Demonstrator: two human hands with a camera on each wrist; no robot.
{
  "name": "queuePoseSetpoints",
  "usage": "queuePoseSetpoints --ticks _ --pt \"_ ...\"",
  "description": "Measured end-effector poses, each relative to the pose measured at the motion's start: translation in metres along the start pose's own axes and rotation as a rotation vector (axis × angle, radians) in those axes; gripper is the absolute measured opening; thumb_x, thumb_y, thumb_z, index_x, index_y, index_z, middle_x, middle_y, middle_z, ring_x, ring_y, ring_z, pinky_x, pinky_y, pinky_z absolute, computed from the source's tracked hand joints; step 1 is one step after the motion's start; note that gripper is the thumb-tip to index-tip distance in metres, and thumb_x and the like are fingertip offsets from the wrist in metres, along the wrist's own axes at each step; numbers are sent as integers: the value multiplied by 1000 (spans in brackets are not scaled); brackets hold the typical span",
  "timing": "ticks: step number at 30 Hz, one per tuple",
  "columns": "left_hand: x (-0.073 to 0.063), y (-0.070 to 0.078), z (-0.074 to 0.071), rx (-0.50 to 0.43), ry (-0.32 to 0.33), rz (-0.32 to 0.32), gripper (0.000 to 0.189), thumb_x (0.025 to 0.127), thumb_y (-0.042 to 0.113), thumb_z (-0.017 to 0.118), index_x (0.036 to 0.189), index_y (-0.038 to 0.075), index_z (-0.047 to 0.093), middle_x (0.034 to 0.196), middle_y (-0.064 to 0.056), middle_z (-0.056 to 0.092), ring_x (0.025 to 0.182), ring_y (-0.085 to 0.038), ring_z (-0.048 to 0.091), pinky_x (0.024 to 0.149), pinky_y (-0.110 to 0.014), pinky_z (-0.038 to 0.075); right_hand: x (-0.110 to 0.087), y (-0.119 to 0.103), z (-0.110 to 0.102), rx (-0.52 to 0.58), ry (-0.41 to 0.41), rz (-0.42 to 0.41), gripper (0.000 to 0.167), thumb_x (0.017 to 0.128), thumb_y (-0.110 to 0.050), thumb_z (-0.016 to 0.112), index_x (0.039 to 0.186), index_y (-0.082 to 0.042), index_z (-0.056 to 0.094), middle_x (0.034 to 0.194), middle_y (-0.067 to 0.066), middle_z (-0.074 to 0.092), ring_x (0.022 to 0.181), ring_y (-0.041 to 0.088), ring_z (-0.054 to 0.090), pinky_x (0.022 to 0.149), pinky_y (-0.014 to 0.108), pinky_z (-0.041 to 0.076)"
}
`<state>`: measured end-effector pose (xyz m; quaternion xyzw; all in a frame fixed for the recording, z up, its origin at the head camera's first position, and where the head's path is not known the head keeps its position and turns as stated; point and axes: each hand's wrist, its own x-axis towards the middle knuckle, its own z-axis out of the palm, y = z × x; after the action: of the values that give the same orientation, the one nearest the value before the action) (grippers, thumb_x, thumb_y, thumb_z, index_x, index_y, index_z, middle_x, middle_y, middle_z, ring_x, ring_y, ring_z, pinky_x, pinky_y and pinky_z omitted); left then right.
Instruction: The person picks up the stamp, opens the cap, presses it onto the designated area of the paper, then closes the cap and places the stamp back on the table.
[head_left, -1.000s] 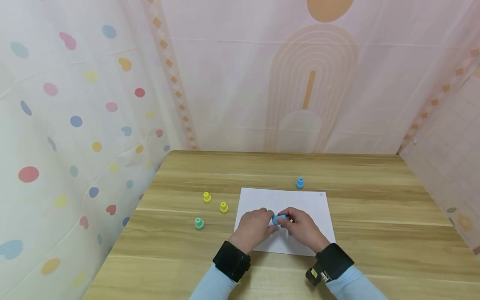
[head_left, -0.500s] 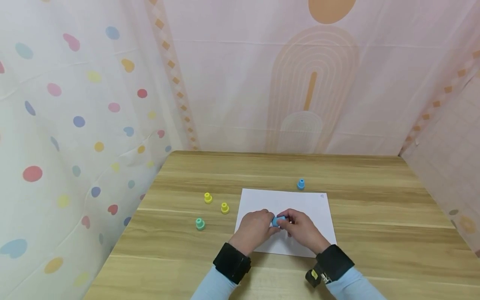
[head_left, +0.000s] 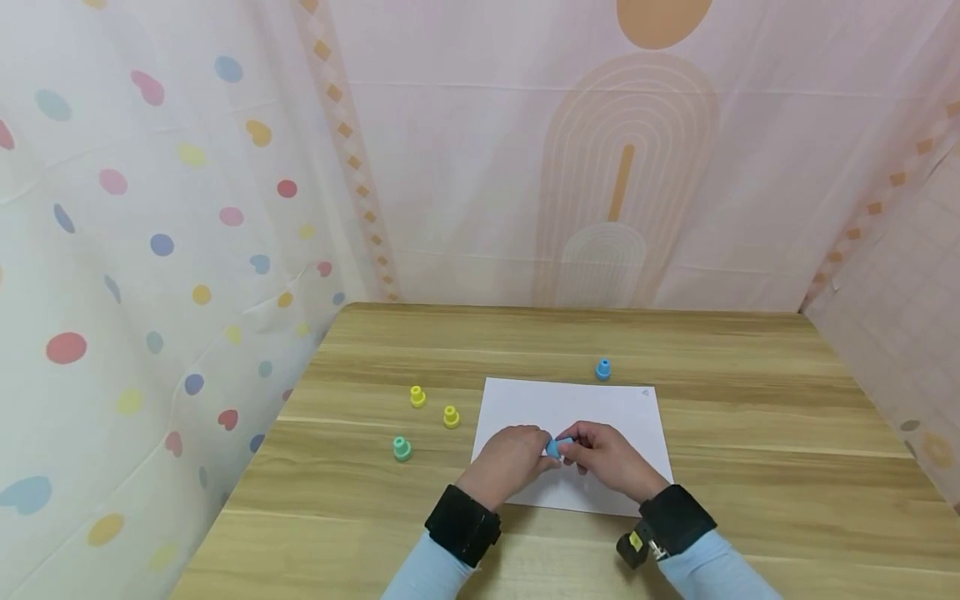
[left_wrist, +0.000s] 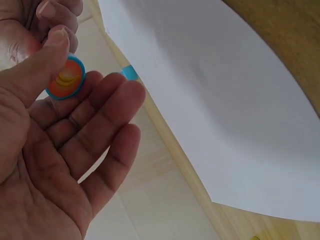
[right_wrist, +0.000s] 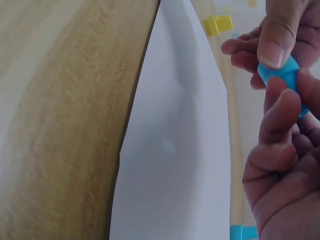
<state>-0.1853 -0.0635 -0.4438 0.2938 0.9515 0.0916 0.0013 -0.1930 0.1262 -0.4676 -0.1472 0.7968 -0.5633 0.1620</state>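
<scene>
Over the white paper (head_left: pixel 525 400), both hands meet at a small blue toy stamp (head_left: pixel 553 448). My left hand (head_left: pixel 504 465) pinches one end between thumb and fingers, its other fingers stretched out. From the opposite side my right hand (head_left: pixel 609 460) pinches the stamp with thumb and index finger. The left wrist view shows the stamp's round orange face (left_wrist: pixel 67 80), blue-rimmed with a yellow mark, beside the left thumb. In the right wrist view its blue body (right_wrist: pixel 286 75) sits between the two hands, partly covered by fingertips.
Two yellow stamps (head_left: pixel 451 417) and a green stamp (head_left: pixel 402 448) stand left of the paper on the wooden table (head_left: pixel 750 433). Another blue stamp (head_left: pixel 603 369) stands just behind the paper's far edge. A small mark (head_left: pixel 646 392) shows in the paper's far right corner.
The hands stay together over the paper. The right hand has shifted slightly right and down, and the blue stamp tilts a little between the fingers. Stamps on the table have not moved.
</scene>
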Motion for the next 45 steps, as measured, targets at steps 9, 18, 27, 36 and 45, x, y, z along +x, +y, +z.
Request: queuePoseSetpoints --ticks 9,18,27,36,45 --pt "2 -1 2 -56 -7 29 26 94 35 67 86 10 67 68 9 49 63 -7 44 66 -22 43 -1 4 -6 35 -69 -35 19 101 -17 60 105 1 64 85 6 63 75 18 55 68 27 50" --pt "0 0 3 -68 67 -34 30 94 37 67 83 9 66 61 7 43 59 -9 43 58 -21 37 1 -5 4 -13 69 -9 15 99 -19 62 102 -4 66 83 4 63 73 19 55 64 29 46" --pt "2 -1 -1 -115 29 -8 24 94 34 68 86 11 68 65 9 47 62 -8 44 65 -22 40 1 -5 -6 -27 -25 -57 16 100 -18 60 102 -3 65 82 5 60 74 19 54 65 28 46" --pt "2 1 -4 -148 27 -20 26 94 35 67 89 10 70 63 9 46 62 -9 44 63 -22 39 0 -6 -9 -8 -30 -53 17 101 -18 59 103 -2 64 83 6 60 76 20 53 67 28 46" --pt "2 2 -2 -150 65 -55 25 93 34 68 95 9 72 68 8 51 64 -9 46 65 -22 42 3 -11 -3 -66 52 -22 14 100 -19 61 101 -6 65 84 4 62 76 20 53 65 28 43"
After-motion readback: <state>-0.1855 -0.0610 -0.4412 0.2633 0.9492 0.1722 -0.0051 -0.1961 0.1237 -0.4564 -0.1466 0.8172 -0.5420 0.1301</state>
